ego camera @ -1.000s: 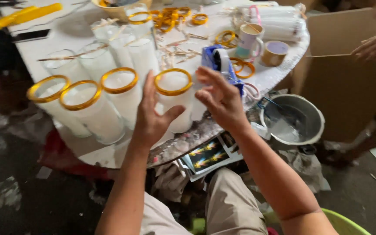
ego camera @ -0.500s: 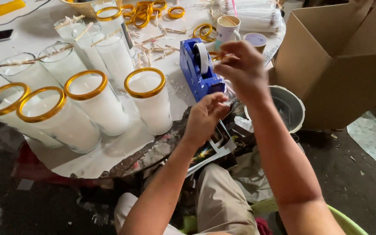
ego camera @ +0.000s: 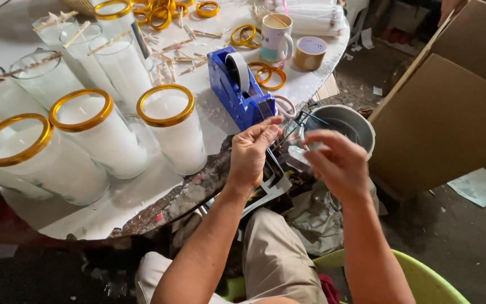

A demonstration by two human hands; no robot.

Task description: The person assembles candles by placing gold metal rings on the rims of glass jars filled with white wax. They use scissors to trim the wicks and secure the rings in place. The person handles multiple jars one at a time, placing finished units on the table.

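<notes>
- Clear tape [ego camera: 295, 147] is what we have in hand: a short strip stretched between our 2 hands, just off the table's [ego camera: 142, 197] near edge and just in front of the blue tape dispenser [ego camera: 240, 90].
- Our left hand [ego camera: 252, 153] pinches one end of the strip between thumb and fingertips [ego camera: 271, 126], close to the dispenser's cutter end.
- Our right hand [ego camera: 336, 163] grips the other end, fingers curled narrowly; its back faces us, so we cannot tell exactly how the fingertips close on the tape.
- Both hands hover above our lap, over a metal bucket [ego camera: 347, 124] that stands on the floor beside the table.
- On the table, the dispenser carries a roll of tape on its wheel and sits upright, pointing toward us.
- Left of the dispenser we see tall glass candles filled with white wax; the nearest 1 [ego camera: 170, 126] has a gold ring around its rim, and at least 3 more like it stand further left.
- Behind those, other glass candles have wooden sticks [ego camera: 77, 34] laid across their mouths.
- Loose gold rings [ego camera: 270, 74] lie scattered on the far part of the table, near a mug [ego camera: 275, 36] and a roll of brown tape [ego camera: 310, 53].
- A large open cardboard box [ego camera: 451, 107] stands on the floor to our right.
- A lime-green plastic rim [ego camera: 423, 276] shows beneath our right forearm.
</notes>
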